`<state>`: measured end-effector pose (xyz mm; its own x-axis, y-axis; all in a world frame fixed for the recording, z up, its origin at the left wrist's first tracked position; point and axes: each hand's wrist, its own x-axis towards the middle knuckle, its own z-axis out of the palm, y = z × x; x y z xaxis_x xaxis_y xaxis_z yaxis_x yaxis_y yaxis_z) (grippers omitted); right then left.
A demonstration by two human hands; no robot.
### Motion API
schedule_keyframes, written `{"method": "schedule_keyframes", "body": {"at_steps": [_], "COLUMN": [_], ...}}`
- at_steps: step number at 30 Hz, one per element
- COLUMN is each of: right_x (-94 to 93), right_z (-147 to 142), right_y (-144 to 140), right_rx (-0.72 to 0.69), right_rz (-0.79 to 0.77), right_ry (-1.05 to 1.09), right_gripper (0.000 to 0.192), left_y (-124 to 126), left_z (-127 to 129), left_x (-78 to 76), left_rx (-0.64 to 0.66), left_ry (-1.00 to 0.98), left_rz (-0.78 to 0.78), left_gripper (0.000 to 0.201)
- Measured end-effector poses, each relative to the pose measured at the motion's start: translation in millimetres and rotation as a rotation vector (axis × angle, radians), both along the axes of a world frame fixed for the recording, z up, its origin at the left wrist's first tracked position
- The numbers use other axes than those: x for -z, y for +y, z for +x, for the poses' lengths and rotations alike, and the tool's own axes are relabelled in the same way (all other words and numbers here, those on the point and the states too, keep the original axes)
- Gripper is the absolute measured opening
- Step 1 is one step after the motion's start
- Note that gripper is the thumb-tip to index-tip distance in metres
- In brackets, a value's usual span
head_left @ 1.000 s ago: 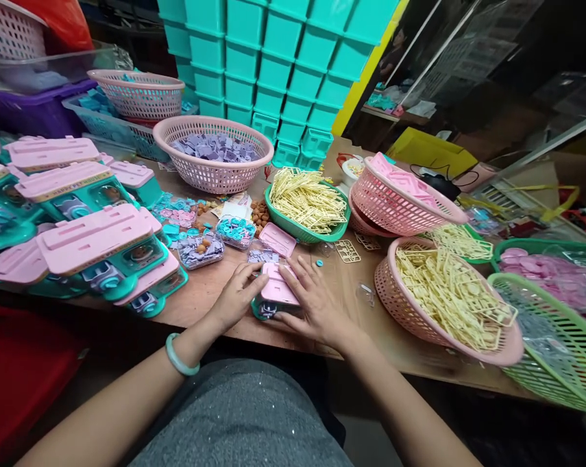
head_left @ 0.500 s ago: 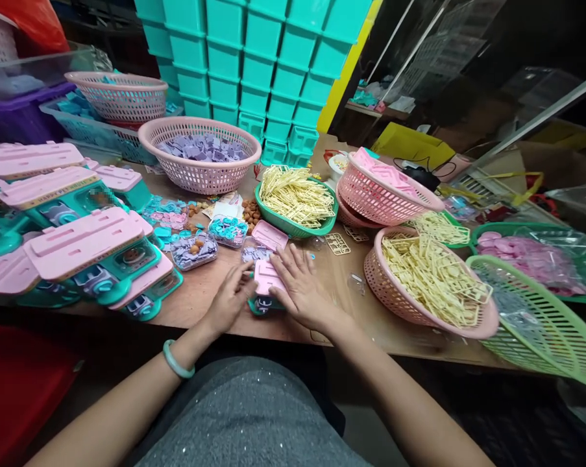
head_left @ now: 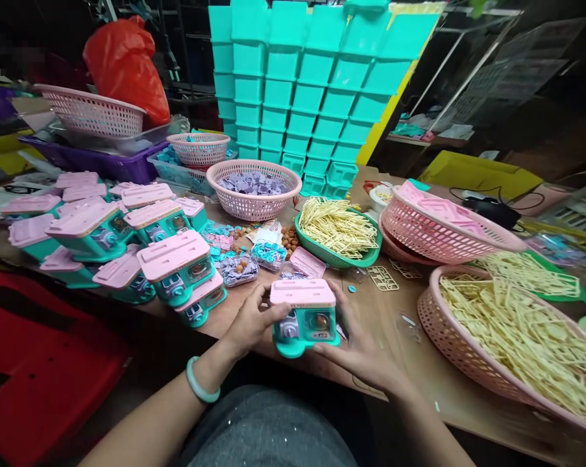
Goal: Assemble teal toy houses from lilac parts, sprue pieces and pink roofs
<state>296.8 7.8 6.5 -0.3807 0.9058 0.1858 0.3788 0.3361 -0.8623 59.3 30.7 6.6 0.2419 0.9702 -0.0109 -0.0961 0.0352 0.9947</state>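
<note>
A small toy house point(head_left: 303, 319) with a pink lid and teal body is held up in front of me at the table's near edge. Its front has a lilac knob and a clear window with something brown behind it. My left hand point(head_left: 250, 322) grips its left side, the thumb across the front corner. Around its right side and lower corner is my right hand point(head_left: 365, 350), the fingers partly behind the toy. Just beyond lie a loose pink lid point(head_left: 308, 262) and a clear box of lilac parts point(head_left: 239, 268).
Finished-looking toy houses point(head_left: 176, 256) are piled at left. A green basket point(head_left: 339, 256) and a pink basket point(head_left: 433, 311) hold cream plastic frames. Lilac pieces fill another pink basket point(head_left: 254, 207). Teal bins point(head_left: 307, 97) are stacked behind. A red chair point(head_left: 54, 363) stands at lower left.
The toy house has been lifted and tilted so its front faces me. My right hand has moved from flat on the pink lid to its right side. The view has swung left.
</note>
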Motion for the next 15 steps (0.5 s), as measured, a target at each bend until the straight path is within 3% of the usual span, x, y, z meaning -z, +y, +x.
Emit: {"method": "schedule_keyframes", "body": {"at_steps": [3,9,11,13,15], "right_x": [-3.4,7.0,-3.8,-25.2,-50.7], "right_z": [-21,-54,-66,-86,-113], "right_y": [7,21,28,42,63], "right_rx": [-0.002,-0.078,-0.143,-0.24,-0.348], "right_rz": [-0.037,-0.069,-0.034,0.035,0.109], "right_ry": [0.028,-0.03,0.025,0.119,0.202], "right_gripper": [0.11,0.117,0.114,0.111,0.112], "left_y": [-3,-37,-52,-59,-56], "left_z": [-13,-40,-52,-67,-84], "left_x": [-9.9,-7.6,-18.5,-36.4,-53.6], "left_rx": [-0.088,-0.315,-0.416,-0.526,-0.716], "left_ry": [0.005,0.15,0.272,0.347,0.336], "left_rz": [0.019,0.098,0.258,0.452,0.614], "left_gripper": [0.06,0.065,0.063,0.059,0.053]}}
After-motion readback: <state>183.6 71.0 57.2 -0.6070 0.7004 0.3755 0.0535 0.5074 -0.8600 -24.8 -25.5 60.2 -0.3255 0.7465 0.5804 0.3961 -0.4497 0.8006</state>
